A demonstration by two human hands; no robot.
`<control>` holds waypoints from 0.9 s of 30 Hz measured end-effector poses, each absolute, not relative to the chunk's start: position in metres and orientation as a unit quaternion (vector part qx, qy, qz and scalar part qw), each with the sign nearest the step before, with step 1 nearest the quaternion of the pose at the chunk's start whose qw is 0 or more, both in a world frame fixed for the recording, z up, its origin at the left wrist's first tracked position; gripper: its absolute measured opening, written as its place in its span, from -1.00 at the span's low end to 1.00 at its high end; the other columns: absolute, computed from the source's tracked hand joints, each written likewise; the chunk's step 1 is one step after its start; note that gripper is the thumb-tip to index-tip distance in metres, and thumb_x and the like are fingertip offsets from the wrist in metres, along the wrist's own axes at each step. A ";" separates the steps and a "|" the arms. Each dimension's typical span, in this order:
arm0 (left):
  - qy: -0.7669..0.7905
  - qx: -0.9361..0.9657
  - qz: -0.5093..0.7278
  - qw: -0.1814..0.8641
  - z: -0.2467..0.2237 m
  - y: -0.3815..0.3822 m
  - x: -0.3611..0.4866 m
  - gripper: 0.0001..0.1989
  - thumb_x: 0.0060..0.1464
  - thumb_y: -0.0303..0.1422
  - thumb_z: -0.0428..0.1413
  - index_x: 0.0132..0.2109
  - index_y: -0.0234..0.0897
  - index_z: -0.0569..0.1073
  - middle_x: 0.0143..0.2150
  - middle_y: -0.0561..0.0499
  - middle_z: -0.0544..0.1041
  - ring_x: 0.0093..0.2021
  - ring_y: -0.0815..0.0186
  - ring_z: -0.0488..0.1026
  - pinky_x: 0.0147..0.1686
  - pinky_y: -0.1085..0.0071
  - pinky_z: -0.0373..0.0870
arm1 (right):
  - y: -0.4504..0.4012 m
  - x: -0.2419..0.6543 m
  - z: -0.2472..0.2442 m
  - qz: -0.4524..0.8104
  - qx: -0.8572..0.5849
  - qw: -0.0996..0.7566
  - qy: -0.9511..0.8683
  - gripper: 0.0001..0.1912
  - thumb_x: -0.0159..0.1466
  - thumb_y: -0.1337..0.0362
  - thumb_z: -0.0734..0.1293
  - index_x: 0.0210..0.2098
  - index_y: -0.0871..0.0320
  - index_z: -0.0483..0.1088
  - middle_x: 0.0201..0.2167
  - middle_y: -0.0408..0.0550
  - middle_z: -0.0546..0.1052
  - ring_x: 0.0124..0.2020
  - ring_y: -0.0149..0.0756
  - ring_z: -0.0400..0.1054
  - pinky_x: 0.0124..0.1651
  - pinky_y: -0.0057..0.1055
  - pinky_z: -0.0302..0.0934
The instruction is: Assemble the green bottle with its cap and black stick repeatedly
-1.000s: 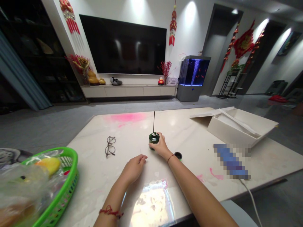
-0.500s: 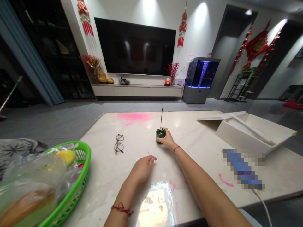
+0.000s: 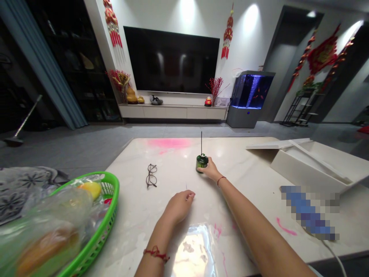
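A small dark-green glass bottle (image 3: 201,166) with a light rim sits upright near the middle of the table. One thin dark stick (image 3: 201,143) rises from its mouth, as in a reed diffuser. My right hand (image 3: 211,168) wraps the bottle from the right, thumb in front. Closer to me, my left hand (image 3: 181,204) hovers over or rests on the table, its fingers curled together. A fine dark line shows just beyond its fingertips; whether the hand holds it or it marks the table, I cannot make out. Eyeglasses (image 3: 151,176) lie left of the bottle.
A green basket (image 3: 114,200) with plastic-wrapped food occupies the left edge. To the right are an open white box (image 3: 305,169) and a blurred blue object (image 3: 308,213) with a cable. Pink stains mark the pale table (image 3: 173,161). Beyond stands a TV cabinet (image 3: 173,112).
The view has swung slightly left, so everything sits further right in the picture. My right hand keeps its grip on the bottle; my left hand stays curled in nearly the same place.
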State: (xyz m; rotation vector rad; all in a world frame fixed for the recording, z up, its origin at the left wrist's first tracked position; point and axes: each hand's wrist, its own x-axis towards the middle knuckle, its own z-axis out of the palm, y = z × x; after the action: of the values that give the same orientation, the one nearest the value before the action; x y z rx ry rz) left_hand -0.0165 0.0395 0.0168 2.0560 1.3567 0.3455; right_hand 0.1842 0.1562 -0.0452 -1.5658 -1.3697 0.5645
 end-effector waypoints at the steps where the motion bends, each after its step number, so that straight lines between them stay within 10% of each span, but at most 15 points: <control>1: 0.517 0.782 0.129 0.324 0.016 0.040 -0.016 -0.62 0.10 -0.23 -0.16 -0.11 -0.27 0.47 -0.08 -0.12 0.51 -0.09 0.16 0.41 -0.09 0.31 0.26 | 0.157 0.184 -0.045 0.232 -0.644 0.472 -0.556 -0.40 -0.19 0.26 0.41 -0.17 0.15 0.14 -0.24 -0.03 0.41 -0.20 -0.24 0.33 -0.13 -0.29 0.20; 27: 0.551 0.798 0.049 0.240 0.033 0.034 -0.016 -0.63 0.09 -0.29 -0.18 -0.20 -0.32 0.49 -0.15 -0.19 0.52 -0.17 0.13 0.43 -0.24 0.33 0.27 | 0.163 0.196 -0.039 0.360 -0.605 0.465 -0.537 -0.55 -0.26 0.40 0.45 -0.32 0.21 0.37 -0.39 -0.11 0.48 -0.37 -0.34 0.36 -0.22 -0.33 0.26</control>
State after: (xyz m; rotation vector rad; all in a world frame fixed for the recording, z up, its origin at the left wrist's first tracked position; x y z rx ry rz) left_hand -0.0163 0.0343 0.0335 2.1830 1.5077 0.1332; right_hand 0.1956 0.1627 -0.0393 -1.4855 -1.3175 0.8844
